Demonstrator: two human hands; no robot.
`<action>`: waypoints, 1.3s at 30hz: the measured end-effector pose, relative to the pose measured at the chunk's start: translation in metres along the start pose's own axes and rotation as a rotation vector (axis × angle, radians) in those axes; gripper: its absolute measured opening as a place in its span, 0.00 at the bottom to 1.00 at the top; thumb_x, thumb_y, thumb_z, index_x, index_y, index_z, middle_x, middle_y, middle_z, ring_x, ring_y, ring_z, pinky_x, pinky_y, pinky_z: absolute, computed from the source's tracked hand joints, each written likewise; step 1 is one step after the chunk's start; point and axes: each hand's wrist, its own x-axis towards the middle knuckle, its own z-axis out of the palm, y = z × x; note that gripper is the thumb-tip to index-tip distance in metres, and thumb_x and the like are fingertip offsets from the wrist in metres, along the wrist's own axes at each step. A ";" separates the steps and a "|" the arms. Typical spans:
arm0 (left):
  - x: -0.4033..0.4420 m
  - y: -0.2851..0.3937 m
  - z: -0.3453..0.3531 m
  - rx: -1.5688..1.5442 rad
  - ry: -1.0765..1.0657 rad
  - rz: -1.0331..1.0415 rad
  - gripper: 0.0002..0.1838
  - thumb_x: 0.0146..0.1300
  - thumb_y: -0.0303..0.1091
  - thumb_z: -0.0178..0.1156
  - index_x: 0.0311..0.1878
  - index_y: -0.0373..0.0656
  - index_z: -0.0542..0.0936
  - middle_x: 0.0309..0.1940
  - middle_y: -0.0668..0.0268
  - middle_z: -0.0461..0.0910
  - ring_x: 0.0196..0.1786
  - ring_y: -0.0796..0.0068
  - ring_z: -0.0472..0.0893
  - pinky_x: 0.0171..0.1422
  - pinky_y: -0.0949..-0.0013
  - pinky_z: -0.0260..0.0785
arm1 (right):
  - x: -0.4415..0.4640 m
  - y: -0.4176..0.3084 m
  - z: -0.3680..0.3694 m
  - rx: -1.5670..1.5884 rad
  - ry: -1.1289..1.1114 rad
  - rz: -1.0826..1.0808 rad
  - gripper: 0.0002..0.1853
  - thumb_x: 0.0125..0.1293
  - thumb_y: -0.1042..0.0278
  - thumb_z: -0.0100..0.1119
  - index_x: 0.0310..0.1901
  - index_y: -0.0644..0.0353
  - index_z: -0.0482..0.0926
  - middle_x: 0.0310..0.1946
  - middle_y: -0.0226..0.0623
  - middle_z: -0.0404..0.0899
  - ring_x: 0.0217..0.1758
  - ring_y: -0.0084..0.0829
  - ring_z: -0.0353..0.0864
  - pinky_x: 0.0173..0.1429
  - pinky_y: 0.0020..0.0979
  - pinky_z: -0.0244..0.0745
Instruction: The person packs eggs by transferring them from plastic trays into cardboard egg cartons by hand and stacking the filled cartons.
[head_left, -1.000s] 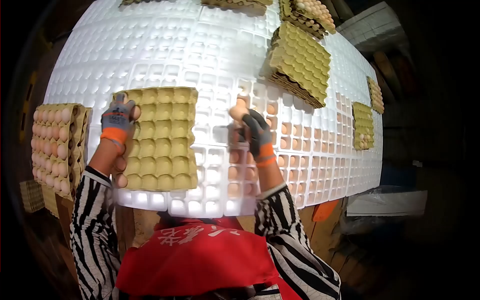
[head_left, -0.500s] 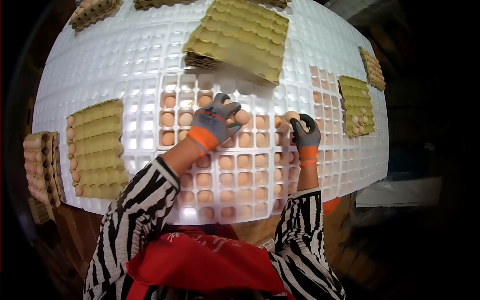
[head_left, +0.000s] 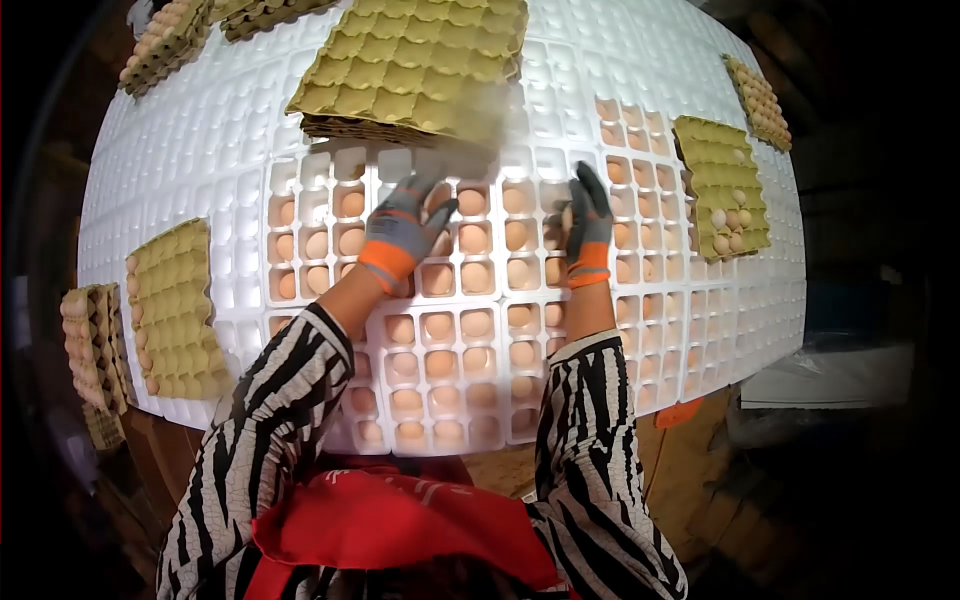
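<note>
My left hand (head_left: 403, 225), right hand (head_left: 590, 215) over trays (head_left: 393, 163); couldn't tell if gripping. Cells (head_left: 517, 160) likely kept eggs (head_left: 472, 238) from rolling.

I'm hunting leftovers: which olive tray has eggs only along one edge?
The olive tray lying flat at left: its eggs line the left edge. The olive right tray carries a scattered cluster; the large central stack shows none on top.

White compartmented trays (head_left: 180, 160) bear eggs (head_left: 472, 238) and yellowish cartons (head_left: 178, 312).
</note>
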 end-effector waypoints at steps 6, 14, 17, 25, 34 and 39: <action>-0.020 -0.045 -0.005 -0.288 0.172 0.022 0.26 0.61 0.20 0.55 0.64 0.43 0.76 0.62 0.59 0.77 0.67 0.61 0.73 0.76 0.59 0.60 | 0.026 0.001 -0.024 -0.982 0.010 -0.722 0.19 0.72 0.78 0.51 0.62 0.62 0.77 0.58 0.42 0.81 0.62 0.39 0.78 0.66 0.35 0.73; -0.042 -0.093 0.008 0.226 0.083 -0.100 0.21 0.64 0.37 0.63 0.61 0.47 0.79 0.55 0.57 0.80 0.60 0.49 0.75 0.72 0.47 0.58 | -0.067 -0.038 0.038 -0.744 0.144 -0.511 0.20 0.74 0.79 0.49 0.66 0.65 0.74 0.63 0.40 0.77 0.65 0.34 0.75 0.69 0.34 0.70; -0.070 -0.058 -0.071 0.065 0.112 0.050 0.22 0.64 0.31 0.63 0.63 0.46 0.79 0.60 0.57 0.79 0.64 0.49 0.74 0.73 0.50 0.61 | -0.081 -0.008 0.055 -0.782 0.053 -0.539 0.18 0.73 0.76 0.53 0.62 0.60 0.79 0.58 0.40 0.81 0.58 0.34 0.80 0.63 0.35 0.74; -0.212 -0.103 -0.243 0.153 0.169 -0.041 0.26 0.62 0.26 0.64 0.65 0.44 0.77 0.63 0.57 0.78 0.68 0.53 0.73 0.75 0.52 0.63 | -0.094 0.073 0.133 -1.661 -0.221 -0.855 0.14 0.63 0.65 0.58 0.49 0.55 0.85 0.51 0.42 0.84 0.58 0.49 0.77 0.68 0.47 0.66; -0.372 -0.202 -0.423 0.361 0.633 -0.472 0.25 0.61 0.25 0.66 0.63 0.41 0.77 0.55 0.55 0.79 0.58 0.52 0.76 0.65 0.57 0.69 | -0.215 0.105 0.325 -0.886 -0.480 -0.397 0.18 0.70 0.75 0.56 0.60 0.63 0.80 0.56 0.38 0.82 0.55 0.29 0.81 0.58 0.30 0.76; -0.378 -0.231 -0.421 0.547 0.360 -0.545 0.34 0.54 0.50 0.73 0.61 0.43 0.76 0.48 0.54 0.76 0.50 0.49 0.77 0.55 0.52 0.70 | -0.311 0.166 0.513 -0.896 -0.995 -0.733 0.19 0.69 0.61 0.59 0.60 0.50 0.81 0.54 0.41 0.82 0.56 0.46 0.81 0.61 0.40 0.75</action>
